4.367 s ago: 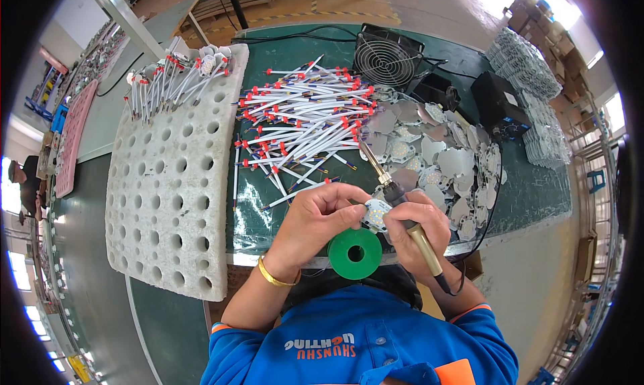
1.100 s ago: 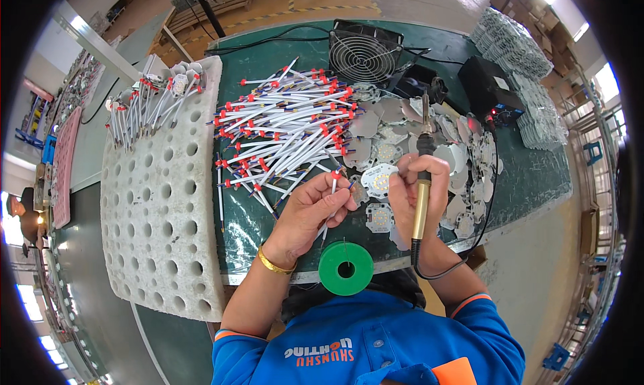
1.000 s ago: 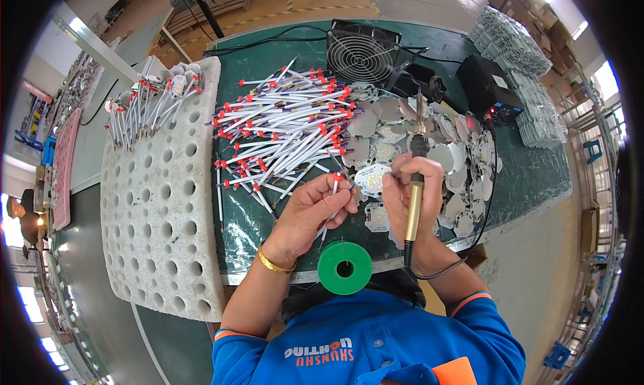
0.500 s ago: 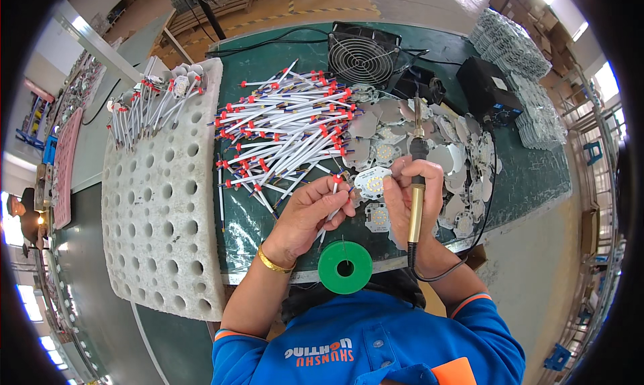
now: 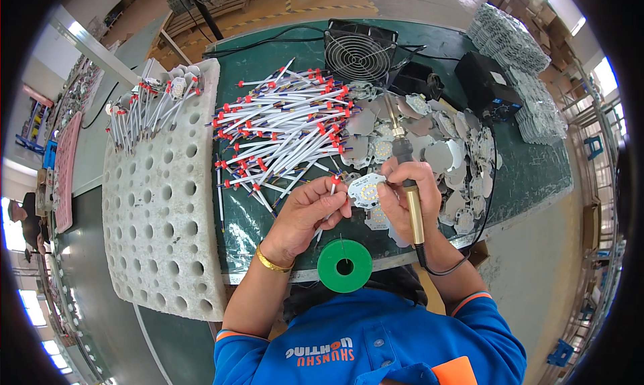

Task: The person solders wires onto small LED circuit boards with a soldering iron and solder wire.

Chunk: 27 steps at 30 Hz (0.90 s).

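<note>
My left hand [image 5: 302, 217] pinches a white-sleeved wire lead with a red collar [image 5: 335, 180], its collar end pointing up between thumb and fingers. Close beside it, my right hand [image 5: 410, 200] grips the edge of a white LED board [image 5: 364, 192] dotted with yellowish chips. The same hand carries a soldering iron [image 5: 414, 218] with a brass-coloured handle, its metal tip pointing away over the pile of boards. The board's left edge lies at the lead's collar; whether they touch, I cannot tell. A green solder spool [image 5: 327, 278] stands before my chest.
White leads with red collars [image 5: 288, 127] lie heaped behind my left hand. LED boards [image 5: 443, 133] spread behind my right. A perforated white foam block [image 5: 161, 210] holds several finished-looking leads at left. At the back are a fan [image 5: 360, 53], a black box [image 5: 488, 86] and stacked boards [image 5: 510, 43].
The soldering iron's tip has swung to the left, tilting the tool. My right hand and the LED board have shifted slightly left, nearer the lead. My left hand has barely moved.
</note>
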### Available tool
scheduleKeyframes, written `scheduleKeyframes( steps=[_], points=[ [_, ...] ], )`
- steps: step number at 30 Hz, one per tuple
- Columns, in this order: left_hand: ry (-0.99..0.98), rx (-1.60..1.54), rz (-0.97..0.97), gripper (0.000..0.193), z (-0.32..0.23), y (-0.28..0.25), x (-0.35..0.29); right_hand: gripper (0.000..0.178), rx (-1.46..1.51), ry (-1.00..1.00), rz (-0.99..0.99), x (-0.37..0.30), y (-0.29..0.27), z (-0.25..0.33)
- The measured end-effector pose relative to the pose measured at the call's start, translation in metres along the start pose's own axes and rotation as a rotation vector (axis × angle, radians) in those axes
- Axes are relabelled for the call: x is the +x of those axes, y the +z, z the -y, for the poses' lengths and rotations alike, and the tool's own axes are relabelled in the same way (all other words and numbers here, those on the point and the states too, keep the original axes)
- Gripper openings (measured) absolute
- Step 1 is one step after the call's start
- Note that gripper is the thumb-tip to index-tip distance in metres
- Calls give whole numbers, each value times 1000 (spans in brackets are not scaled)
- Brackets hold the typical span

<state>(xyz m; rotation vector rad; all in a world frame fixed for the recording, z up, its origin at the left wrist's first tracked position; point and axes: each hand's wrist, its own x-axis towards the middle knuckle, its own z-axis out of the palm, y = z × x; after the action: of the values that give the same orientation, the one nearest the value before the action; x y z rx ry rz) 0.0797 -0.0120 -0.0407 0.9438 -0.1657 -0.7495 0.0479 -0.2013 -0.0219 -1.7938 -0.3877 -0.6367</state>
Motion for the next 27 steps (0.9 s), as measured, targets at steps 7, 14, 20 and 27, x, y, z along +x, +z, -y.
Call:
scheduleKeyframes(
  steps=[7, 14, 20, 27],
  points=[
    [13, -40, -23, 12, -1, -2, -2, 23, -50, -116, 49, 3, 0, -3],
    [-58, -105, -76, 13, -1, -3, -3, 20, -106, -194, 87, 2, -1, -6],
    [-29, -43, -57, 9, -5, -4, -2, 23, -43, -144, 13, 2, 3, -2],
    [197, 292, -195, 6, -6, 14, -2, 26, -82, 32, -88, 7, 2, 3]
  ],
)
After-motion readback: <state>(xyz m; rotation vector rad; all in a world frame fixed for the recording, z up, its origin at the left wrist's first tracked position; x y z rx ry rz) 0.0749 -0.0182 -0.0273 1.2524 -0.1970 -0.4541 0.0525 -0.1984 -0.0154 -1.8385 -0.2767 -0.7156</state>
